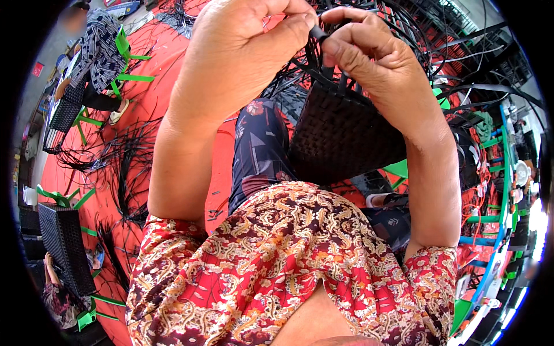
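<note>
A dark woven basket rests tilted against my legs, its weave tight and its upper rim bristling with loose strip ends. Above that rim, my left hand pinches a black flat strip between thumb and fingers. My right hand grips the same strip close by, thumb against bent fingers, just over the basket's edge. The two hands nearly touch at the strip. Where the strip's far end runs is hidden behind my fingers and the tangle of strips.
Long black strips lie scattered over the red floor. More strips spread behind the basket at upper right. To the left sit a person with a basket, green stools and another tall black basket. A green-and-blue frame stands at right.
</note>
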